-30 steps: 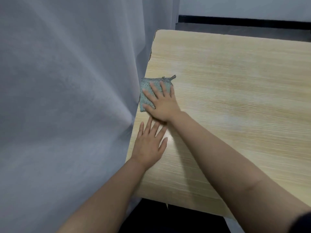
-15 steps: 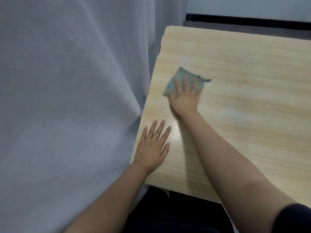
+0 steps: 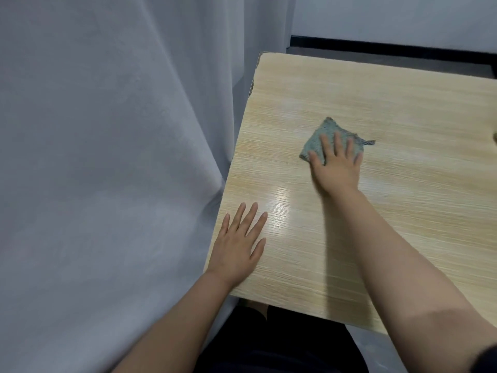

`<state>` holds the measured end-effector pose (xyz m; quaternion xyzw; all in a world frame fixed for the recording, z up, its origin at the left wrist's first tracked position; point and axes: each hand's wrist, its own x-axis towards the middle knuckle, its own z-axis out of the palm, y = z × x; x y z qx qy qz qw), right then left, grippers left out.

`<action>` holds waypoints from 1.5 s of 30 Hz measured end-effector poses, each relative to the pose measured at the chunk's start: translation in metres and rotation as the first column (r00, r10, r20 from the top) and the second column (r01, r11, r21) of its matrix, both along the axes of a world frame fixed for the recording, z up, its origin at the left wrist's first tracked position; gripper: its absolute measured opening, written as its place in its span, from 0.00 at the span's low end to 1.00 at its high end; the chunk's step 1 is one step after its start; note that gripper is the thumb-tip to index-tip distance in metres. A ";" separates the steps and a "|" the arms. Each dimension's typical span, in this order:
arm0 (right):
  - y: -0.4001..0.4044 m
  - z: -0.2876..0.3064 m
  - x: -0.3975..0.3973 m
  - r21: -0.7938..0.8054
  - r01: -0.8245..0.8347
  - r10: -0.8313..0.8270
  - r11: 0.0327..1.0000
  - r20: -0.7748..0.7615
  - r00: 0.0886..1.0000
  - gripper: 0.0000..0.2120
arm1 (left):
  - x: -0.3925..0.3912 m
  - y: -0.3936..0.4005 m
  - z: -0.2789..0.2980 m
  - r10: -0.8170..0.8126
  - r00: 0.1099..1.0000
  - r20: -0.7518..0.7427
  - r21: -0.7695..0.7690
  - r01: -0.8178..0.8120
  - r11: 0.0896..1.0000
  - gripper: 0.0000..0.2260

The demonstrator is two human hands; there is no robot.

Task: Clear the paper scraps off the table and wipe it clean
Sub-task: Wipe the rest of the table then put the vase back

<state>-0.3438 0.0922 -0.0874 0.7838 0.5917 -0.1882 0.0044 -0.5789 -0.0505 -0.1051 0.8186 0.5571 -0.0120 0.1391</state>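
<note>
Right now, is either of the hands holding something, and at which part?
Nothing is gripped. The right hand presses flat on the near part of the grey-green cloth, fingers spread. The left hand lies flat on the bare table.

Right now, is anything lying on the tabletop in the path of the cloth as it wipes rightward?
Nothing visible does. The right hand presses the cloth flat on bare table; a small object sits cut off at the far right edge.
</note>
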 end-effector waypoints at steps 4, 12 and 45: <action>-0.001 -0.002 -0.040 -0.002 0.020 -0.020 1.000 0.066 0.998 0.27 | -0.003 -0.002 0.000 0.007 1.000 0.011 0.000 -0.007 1.000 0.25; -0.032 -0.002 -0.121 0.028 -0.510 0.511 0.860 -0.047 0.858 0.27 | -0.022 -0.023 -0.009 -0.013 0.999 0.052 0.088 0.008 0.996 0.23; -0.069 -0.002 -0.124 0.028 -0.309 0.310 0.951 -0.010 0.951 0.27 | -0.012 -0.030 -0.013 0.045 0.997 0.060 0.143 -0.054 0.988 0.22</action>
